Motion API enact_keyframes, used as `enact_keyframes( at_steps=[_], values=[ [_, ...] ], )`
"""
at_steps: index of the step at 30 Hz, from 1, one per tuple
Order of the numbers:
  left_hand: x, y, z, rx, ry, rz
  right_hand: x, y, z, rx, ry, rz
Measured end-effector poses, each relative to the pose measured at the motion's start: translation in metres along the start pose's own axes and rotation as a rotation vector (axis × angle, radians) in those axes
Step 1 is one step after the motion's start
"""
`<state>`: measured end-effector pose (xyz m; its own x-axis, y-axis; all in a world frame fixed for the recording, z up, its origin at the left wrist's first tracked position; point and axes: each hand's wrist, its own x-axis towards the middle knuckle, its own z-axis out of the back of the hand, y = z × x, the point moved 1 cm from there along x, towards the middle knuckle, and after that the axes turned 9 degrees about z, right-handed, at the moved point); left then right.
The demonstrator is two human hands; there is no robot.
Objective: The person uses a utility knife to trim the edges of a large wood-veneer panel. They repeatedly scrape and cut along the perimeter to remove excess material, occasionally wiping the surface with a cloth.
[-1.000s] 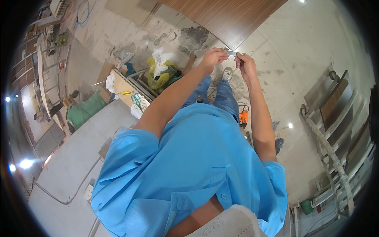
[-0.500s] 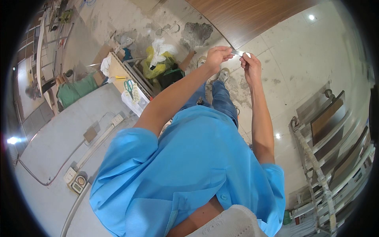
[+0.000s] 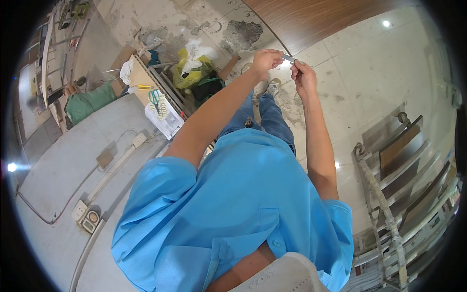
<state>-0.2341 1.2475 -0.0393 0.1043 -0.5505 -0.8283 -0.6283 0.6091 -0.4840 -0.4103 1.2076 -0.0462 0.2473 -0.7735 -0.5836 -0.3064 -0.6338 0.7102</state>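
A small flat silver-grey strip [image 3: 288, 59], perhaps metal, spans the gap between my two hands, held out in front of me above the tiled floor. Fingertips of my left hand [image 3: 265, 63] pinch its left end. At the other end, my right hand [image 3: 304, 79] grips it between thumb and fingers. The strip is too small to tell its exact kind. Both forearms reach forward, bare below blue short sleeves.
Left of me, a board-topped stand [image 3: 138, 78] carries teal-handled scissors [image 3: 154, 99], a yellow-handled tool [image 3: 144, 87] and papers [image 3: 171, 120]. Beyond it lies a yellow bag [image 3: 182, 78]. A wood-grain panel [image 3: 311, 19] is ahead; a metal rack [image 3: 389, 214] holds boards at right.
Both hands have shifted slightly up and to the left, still holding the strip. The strip has tilted and looks greyer, with less shine. My view has turned slightly.
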Motion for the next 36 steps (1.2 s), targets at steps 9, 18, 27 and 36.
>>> enact_keyframes(
  at_steps=[9,18,27,36],
  values=[
    [0.003,-0.001,0.002,0.07,0.011,0.033,0.008,-0.004,0.003,-0.003,-0.009,-0.005],
    [-0.018,-0.007,0.0,0.027,0.159,-0.135,-0.015,0.021,-0.01,0.039,0.035,0.179],
    [-0.02,0.016,0.008,0.057,0.05,0.04,0.004,0.011,0.003,-0.133,0.108,0.046],
    [-0.002,0.017,-0.002,-0.057,0.013,0.086,0.022,0.013,0.013,-0.166,0.143,0.045]
  ],
)
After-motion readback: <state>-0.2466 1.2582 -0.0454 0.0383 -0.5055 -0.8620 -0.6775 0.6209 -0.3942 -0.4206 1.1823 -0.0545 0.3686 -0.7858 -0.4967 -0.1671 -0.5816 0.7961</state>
